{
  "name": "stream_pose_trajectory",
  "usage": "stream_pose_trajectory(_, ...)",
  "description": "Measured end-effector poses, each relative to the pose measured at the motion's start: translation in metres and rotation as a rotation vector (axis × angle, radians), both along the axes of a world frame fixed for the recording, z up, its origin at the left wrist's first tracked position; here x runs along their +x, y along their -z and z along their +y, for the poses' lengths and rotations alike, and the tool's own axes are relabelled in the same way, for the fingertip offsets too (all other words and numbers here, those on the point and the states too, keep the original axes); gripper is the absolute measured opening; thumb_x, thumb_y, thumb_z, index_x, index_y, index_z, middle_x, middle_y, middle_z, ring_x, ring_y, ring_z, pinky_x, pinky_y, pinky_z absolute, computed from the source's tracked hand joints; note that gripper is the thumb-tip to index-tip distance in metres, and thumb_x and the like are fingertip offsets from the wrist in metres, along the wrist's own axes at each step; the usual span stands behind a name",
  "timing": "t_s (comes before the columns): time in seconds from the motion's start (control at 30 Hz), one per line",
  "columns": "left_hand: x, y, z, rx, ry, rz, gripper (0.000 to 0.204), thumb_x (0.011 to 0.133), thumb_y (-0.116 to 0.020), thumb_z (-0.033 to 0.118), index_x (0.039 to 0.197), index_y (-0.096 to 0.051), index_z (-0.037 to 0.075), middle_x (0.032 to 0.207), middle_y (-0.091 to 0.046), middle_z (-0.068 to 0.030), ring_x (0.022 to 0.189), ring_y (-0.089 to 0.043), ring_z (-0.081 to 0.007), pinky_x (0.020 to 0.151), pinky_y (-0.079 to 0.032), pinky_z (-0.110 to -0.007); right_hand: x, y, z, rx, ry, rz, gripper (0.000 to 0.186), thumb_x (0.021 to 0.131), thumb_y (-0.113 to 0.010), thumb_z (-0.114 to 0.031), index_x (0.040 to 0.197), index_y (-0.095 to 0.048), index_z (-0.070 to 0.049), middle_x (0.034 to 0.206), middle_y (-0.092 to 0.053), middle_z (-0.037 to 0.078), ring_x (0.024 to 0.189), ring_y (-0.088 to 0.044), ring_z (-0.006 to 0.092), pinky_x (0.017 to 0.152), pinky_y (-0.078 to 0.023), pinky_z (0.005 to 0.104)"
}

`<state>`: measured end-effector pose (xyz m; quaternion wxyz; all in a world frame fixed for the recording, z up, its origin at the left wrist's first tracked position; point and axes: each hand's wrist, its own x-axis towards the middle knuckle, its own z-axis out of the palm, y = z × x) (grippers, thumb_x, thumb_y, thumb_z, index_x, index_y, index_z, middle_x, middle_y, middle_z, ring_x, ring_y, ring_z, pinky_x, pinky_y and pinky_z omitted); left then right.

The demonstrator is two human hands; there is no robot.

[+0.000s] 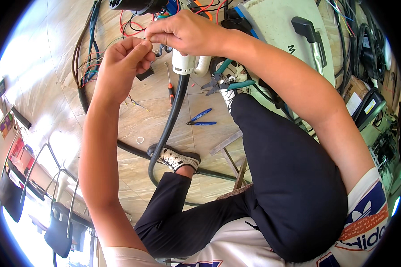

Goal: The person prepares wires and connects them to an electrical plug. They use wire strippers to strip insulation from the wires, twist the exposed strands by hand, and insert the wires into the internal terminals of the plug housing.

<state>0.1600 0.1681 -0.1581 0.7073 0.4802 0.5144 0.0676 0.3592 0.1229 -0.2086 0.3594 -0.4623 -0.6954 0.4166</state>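
Observation:
My left hand (125,64) and my right hand (185,33) meet at the upper middle, thumbs and fingertips pinched together. Whatever sits between the fingertips is too small to make out. Thin coloured wires (125,27) spread just behind and around them. Below my right hand is a white plastic connector housing (183,64), from which a thick black cable (170,118) runs down past my foot. A black cylindrical part (140,5) lies beyond the hands, among the wires.
On the tiled floor lie an orange-and-black screwdriver (171,91) and blue-handled cutters (202,118). Green-handled pliers (231,83) rest by my right shoe. A pale case (276,26) with a black handle stands at right, beside bundled cables (365,42). Chairs (60,227) stand far left.

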Motion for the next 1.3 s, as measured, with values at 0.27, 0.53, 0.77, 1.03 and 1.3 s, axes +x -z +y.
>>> stream_pose_trajectory(0.27, 0.004, -0.009, -0.009, 1.272, 0.615, 0.301, 0.006, 0.09, -0.063, 0.003, 0.095, -0.06, 0.002, 0.08, -0.062, -0.0138, 0.075, -0.063, -0.028, 0.068, -0.049, -0.037, 0.003, -0.018, 0.001, -0.319, -0.066, 0.056, 0.023, 0.099, -0.059, -0.024, 0.112, -0.066, -0.006, 0.065, -0.063, 0.007, 0.047, -0.056, 0.0128, 0.051, -0.047, 0.0289)
stream_pose_trajectory(0.53, -0.001, -0.014, -0.001, 1.355, 0.696, 0.309, 0.012, 0.089, -0.065, 0.005, 0.099, -0.06, 0.002, 0.086, -0.064, -0.0128, 0.077, -0.064, -0.0265, 0.068, -0.05, -0.039, 0.004, -0.024, 0.007, -0.355, -0.097, 0.048, 0.023, 0.1, -0.057, -0.023, 0.112, -0.065, -0.005, 0.072, -0.066, 0.006, 0.047, -0.057, 0.0125, 0.052, -0.048, 0.0286)
stream_pose_trajectory(0.77, -0.007, -0.013, -0.007, 0.001, -0.175, 0.082, 0.038, 0.099, -0.054, 0.035, 0.105, -0.063, -0.001, 0.091, -0.07, -0.0105, 0.072, -0.062, -0.0136, 0.06, -0.047, -0.028, 0.004, -0.022, 0.002, -0.341, -0.032, 0.082, 0.022, 0.099, -0.059, -0.023, 0.11, -0.064, -0.004, 0.071, -0.066, 0.006, 0.046, -0.057, 0.0126, 0.051, -0.048, 0.029)
stream_pose_trajectory(1.03, -0.004, 0.006, 0.004, -0.682, -0.265, -0.318, 0.03, 0.1, -0.043, 0.03, 0.091, -0.061, 0.007, 0.078, -0.062, -0.0026, 0.064, -0.051, -0.0119, 0.051, -0.038, -0.025, 0.001, -0.009, 0.002, -0.118, 0.0, -0.01, 0.018, 0.097, -0.061, -0.022, 0.108, -0.067, -0.009, 0.076, -0.068, 0.011, 0.059, -0.064, 0.0242, 0.058, -0.05, 0.0342)
stream_pose_trajectory(1.3, 0.002, 0.002, -0.003, -0.696, -0.354, -0.31, 0.019, 0.1, -0.045, 0.019, 0.091, -0.057, 0.006, 0.075, -0.05, -0.0005, 0.061, -0.042, -0.0096, 0.043, -0.03, -0.02, 0.001, -0.001, -0.001, 0.017, 0.023, -0.056, 0.018, 0.095, -0.063, -0.022, 0.107, -0.068, -0.011, 0.082, -0.07, 0.014, 0.072, -0.067, 0.0327, 0.063, -0.051, 0.0365)
